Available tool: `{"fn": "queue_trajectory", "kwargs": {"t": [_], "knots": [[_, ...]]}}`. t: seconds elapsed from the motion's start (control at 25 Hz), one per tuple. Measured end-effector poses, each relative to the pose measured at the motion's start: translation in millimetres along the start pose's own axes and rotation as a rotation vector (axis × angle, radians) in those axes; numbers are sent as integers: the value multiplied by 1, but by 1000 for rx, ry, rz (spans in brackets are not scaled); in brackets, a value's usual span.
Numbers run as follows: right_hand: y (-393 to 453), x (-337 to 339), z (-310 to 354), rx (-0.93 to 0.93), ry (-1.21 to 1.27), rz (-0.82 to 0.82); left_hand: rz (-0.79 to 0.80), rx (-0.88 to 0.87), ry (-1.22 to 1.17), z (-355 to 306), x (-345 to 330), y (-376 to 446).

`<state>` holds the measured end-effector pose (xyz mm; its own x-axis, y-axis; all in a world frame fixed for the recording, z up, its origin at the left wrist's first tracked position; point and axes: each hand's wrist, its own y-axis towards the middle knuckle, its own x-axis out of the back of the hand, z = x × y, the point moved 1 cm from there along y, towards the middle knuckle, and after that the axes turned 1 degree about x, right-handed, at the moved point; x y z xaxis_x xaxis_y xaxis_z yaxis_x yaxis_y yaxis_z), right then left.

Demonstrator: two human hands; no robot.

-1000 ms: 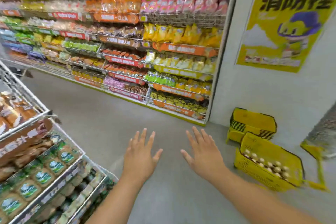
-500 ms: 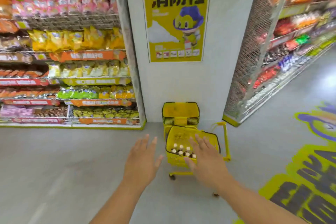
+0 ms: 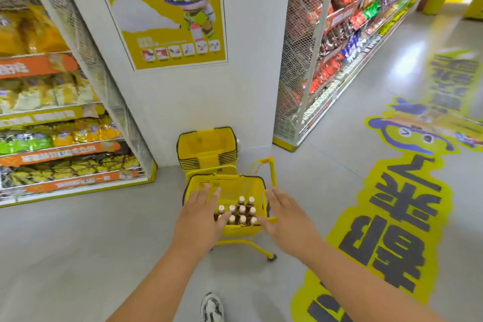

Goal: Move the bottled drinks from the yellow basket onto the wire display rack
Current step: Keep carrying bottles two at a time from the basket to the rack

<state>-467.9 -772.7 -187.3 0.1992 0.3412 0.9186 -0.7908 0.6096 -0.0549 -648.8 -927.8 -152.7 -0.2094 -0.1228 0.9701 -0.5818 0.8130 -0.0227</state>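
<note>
Our left hand (image 3: 201, 219) is spread flat with straight fingers and holds nothing; in the head view it overlaps the left rim of the yellow basket (image 3: 235, 229), though we cannot tell whether it touches the rim or hovers above it. Our right hand (image 3: 285, 219) is open in the same way, fingers straight and apart, over the basket's right edge, and it grips nothing either. Between the two hands we see the bottled drinks (image 3: 241, 210) standing upright in the near half of the basket, dark bottles with pale caps, packed close in rows. The basket sits on a low yellow wheeled frame (image 3: 245, 246) with a tall yellow handle (image 3: 271, 167) rising at its far right corner. Just behind it a stack of yellow baskets (image 3: 206, 149) stands on the grey floor (image 3: 78, 243) against a white wall that carries a yellow poster (image 3: 167, 8). Shelves of snack bags (image 3: 52, 123) run along our left and more stocked shelves (image 3: 347, 42) along our right. Below, our shoe (image 3: 212, 307) shows on the floor, beside a large yellow floor sticker (image 3: 386, 217).
</note>
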Motion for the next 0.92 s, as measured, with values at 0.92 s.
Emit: {"fn": "queue_trajectory", "kwargs": {"t": [0.92], "knots": [[375,-313,-166,-245,120,445,525,-33,11,154,-378,387]]}}
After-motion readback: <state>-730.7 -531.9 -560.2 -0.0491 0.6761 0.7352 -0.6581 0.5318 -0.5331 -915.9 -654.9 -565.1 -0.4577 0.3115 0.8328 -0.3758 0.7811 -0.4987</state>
